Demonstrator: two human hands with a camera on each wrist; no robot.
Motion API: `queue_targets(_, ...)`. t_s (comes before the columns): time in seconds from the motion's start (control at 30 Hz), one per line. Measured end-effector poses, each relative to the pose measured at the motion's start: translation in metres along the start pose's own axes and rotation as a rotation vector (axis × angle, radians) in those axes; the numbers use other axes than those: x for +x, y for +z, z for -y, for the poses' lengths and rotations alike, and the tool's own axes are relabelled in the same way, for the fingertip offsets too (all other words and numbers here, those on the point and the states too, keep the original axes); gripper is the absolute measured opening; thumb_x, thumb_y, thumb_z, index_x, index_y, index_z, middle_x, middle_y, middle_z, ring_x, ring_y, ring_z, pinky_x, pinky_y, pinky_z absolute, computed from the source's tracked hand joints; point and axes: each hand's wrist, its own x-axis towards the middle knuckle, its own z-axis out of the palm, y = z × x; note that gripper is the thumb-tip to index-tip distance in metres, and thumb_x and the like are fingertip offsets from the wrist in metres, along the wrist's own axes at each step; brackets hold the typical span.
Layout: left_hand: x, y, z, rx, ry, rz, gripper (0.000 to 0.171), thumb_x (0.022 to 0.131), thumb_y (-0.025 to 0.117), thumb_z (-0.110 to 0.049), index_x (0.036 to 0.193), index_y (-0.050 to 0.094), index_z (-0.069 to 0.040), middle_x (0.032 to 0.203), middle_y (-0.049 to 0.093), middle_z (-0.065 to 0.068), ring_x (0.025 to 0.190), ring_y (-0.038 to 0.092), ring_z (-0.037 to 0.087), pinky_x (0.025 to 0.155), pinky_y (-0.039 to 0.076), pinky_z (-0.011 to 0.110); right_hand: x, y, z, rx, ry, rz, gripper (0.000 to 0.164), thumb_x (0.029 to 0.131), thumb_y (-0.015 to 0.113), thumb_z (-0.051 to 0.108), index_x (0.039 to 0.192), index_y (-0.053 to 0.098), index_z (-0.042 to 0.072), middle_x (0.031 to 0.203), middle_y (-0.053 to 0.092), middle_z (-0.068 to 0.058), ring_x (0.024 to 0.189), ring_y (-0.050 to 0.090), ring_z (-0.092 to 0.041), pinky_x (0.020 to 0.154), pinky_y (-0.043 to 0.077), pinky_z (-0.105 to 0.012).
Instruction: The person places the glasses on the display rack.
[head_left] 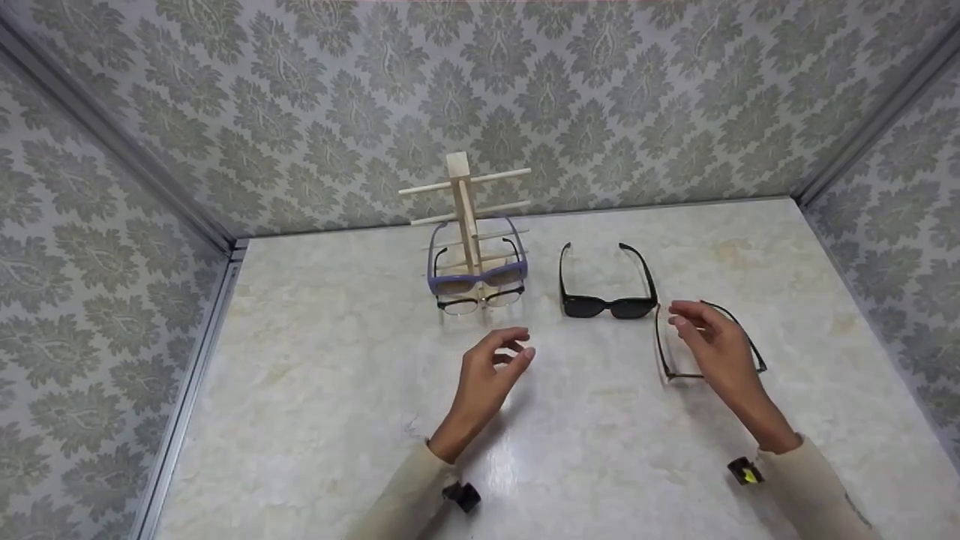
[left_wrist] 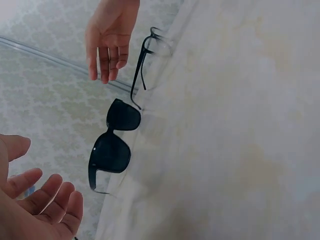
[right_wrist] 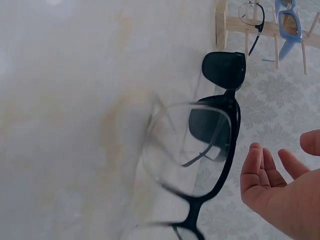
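Observation:
My left hand [head_left: 487, 371] hovers over the table in front of a wooden display stand [head_left: 466, 217], fingers loosely bent and holding nothing. On the stand hang purple-framed sunglasses [head_left: 478, 280] and, below them, dark half-rim eyeglasses [head_left: 459, 306]. Black sunglasses [head_left: 609, 307] stand on the table right of the stand, temples pointing to the back wall. My right hand [head_left: 716, 349] is above the dark-framed clear eyeglasses [head_left: 664, 352] and covers part of them in the head view. In the right wrist view its relaxed fingers [right_wrist: 257, 175] stand apart from those eyeglasses [right_wrist: 195, 207], with nothing in them.
The pale marbled table [head_left: 315, 420] reaches back to a patterned wall [head_left: 495, 97]. Patterned side panels with metal edges stand at left and right. Bare wooden pegs [head_left: 502, 175] stick out at the stand's top. Small black devices [head_left: 461, 495] sit at both wrists.

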Motion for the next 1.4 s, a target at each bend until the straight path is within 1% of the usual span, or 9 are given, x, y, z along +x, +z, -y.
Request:
queue_targets(0.23,0.002,0.022,0.003,-0.03,-0.049,0.048,0.032,0.105,0.078,-0.018,0.135,0.075,-0.007,0.129,0.074,0.018,0.116,0.073,0.031,0.095,0.064,0.039,-0.009,-0.022,-0.009,-0.052,-0.051,-0.071,0.03,0.109,0.068,0.003,0.138,0.072,-0.002,0.131,0.073,-0.02,0.112,0.07,0.001,0.094,0.053,-0.01)
queue_targets(0.4,0.006,0.033,0.004,-0.062,-0.07,0.05,0.032,0.105,0.078,-0.018,0.135,0.075,-0.005,0.13,0.074,0.02,0.116,0.073,0.029,0.096,0.063,0.043,-0.008,-0.036,-0.017,-0.103,-0.065,-0.121,0.029,0.109,0.069,0.003,0.137,0.072,-0.003,0.13,0.073,-0.017,0.115,0.067,-0.002,0.093,0.052,-0.01)
queue_targets(0.5,0.008,0.039,0.005,-0.085,-0.073,0.043,0.033,0.105,0.078,-0.017,0.134,0.074,-0.002,0.129,0.074,0.021,0.114,0.073,0.029,0.096,0.063,0.043,-0.008,-0.044,-0.025,-0.14,-0.051,-0.147,0.03,0.108,0.07,0.002,0.137,0.072,-0.004,0.133,0.072,-0.021,0.118,0.064,0.001,0.093,0.05,-0.009)
queue_targets(0.67,0.009,0.054,0.008,-0.112,-0.083,0.054,0.037,0.104,0.078,-0.017,0.135,0.073,0.002,0.129,0.075,0.02,0.113,0.074,0.025,0.096,0.063,0.036,-0.013,-0.056,-0.038,-0.21,0.007,-0.188,0.034,0.106,0.073,0.005,0.139,0.071,-0.004,0.138,0.07,-0.021,0.122,0.056,0.009,0.096,0.047,-0.01)
queue_targets(0.77,0.007,0.063,0.009,-0.126,-0.095,0.071,0.038,0.105,0.078,-0.019,0.136,0.072,0.002,0.13,0.075,0.018,0.112,0.073,0.022,0.094,0.063,0.033,-0.019,-0.064,-0.044,-0.233,0.051,-0.18,0.038,0.108,0.074,0.012,0.142,0.069,-0.003,0.142,0.068,-0.021,0.123,0.054,0.01,0.096,0.046,-0.009)
queue_targets(1.0,0.006,0.085,0.01,-0.137,-0.092,0.137,0.045,0.106,0.077,-0.02,0.144,0.068,0.002,0.132,0.074,0.019,0.113,0.072,0.019,0.095,0.062,0.033,-0.033,-0.075,-0.055,-0.258,0.142,-0.168,0.046,0.11,0.073,0.024,0.147,0.066,-0.002,0.143,0.066,-0.019,0.119,0.058,0.006,0.091,0.048,-0.005)
queue_targets(1.1,0.006,0.094,0.01,-0.137,-0.083,0.155,0.046,0.105,0.077,-0.018,0.146,0.066,0.002,0.132,0.074,0.019,0.115,0.072,0.022,0.094,0.062,0.03,-0.037,-0.079,-0.059,-0.24,0.141,-0.167,0.046,0.109,0.073,0.021,0.148,0.064,-0.003,0.139,0.068,-0.015,0.118,0.059,0.008,0.092,0.049,-0.005)
queue_targets(1.2,0.006,0.102,0.009,-0.135,-0.079,0.165,0.046,0.105,0.077,-0.016,0.146,0.066,0.003,0.132,0.074,0.019,0.117,0.072,0.027,0.094,0.061,0.028,-0.04,-0.081,-0.062,-0.216,0.122,-0.129,0.05,0.109,0.073,0.016,0.152,0.059,-0.005,0.137,0.067,-0.014,0.117,0.061,0.008,0.093,0.049,-0.005)
queue_targets(1.4,0.006,0.12,0.007,-0.113,-0.065,0.207,0.046,0.104,0.078,-0.015,0.145,0.066,0.003,0.133,0.073,0.019,0.118,0.072,0.03,0.093,0.061,0.025,-0.043,-0.083,-0.066,-0.207,0.14,-0.068,0.057,0.109,0.072,0.014,0.159,0.053,-0.003,0.142,0.063,-0.022,0.116,0.06,0.008,0.092,0.048,-0.004)
